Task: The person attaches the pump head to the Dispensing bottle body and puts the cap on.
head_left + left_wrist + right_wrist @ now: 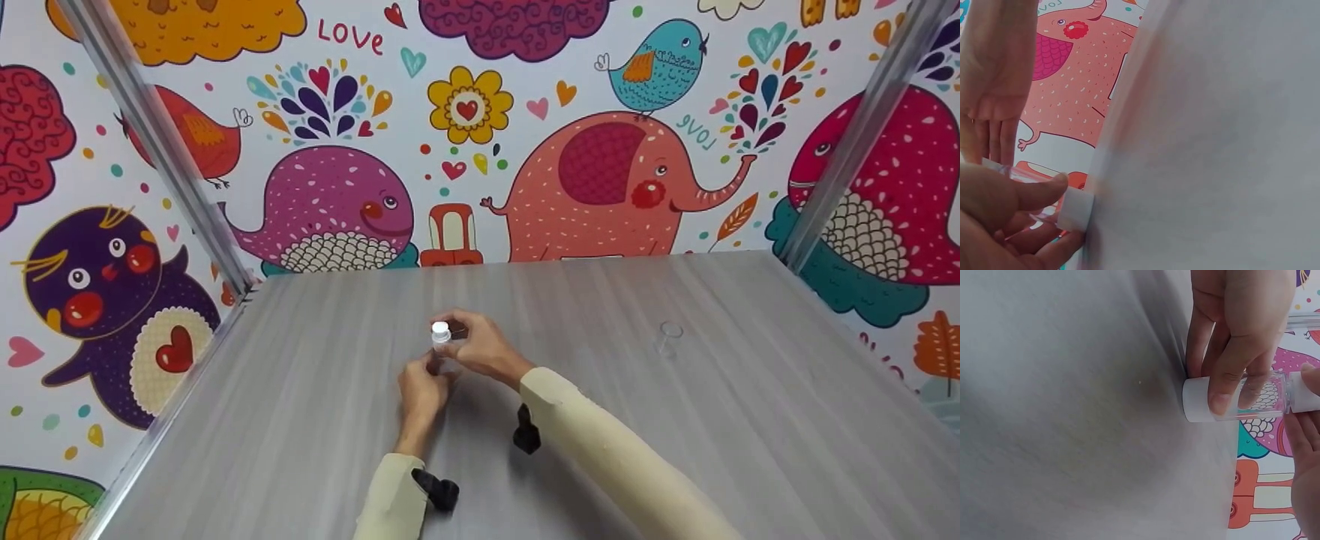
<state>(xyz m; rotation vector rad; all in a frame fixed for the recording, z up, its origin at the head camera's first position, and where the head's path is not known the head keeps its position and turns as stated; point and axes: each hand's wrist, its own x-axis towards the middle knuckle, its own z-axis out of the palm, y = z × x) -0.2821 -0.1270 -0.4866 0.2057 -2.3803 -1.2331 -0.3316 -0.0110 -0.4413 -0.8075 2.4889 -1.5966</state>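
Fingers of your left hand (424,391) grip the smooth, transparent bottle (1270,403) by its white cylindrical base (1196,400); your right hand (486,351) pinches its white top (440,328). Bottle stands left of centre, toward the wood-grained worktop's (300,390) far edge; one clear round cup (667,342) sits rightward.

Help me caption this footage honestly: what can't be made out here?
Head: clear cylindrical bottle with white ends, body mostly hidden by left hand and right hand.
Head: contents of the small clear round container, too faint.
Right wrist: top of the bottle's white cap, cut off by the right edge.
Left wrist: grain of the grey wood-look table, blurred.
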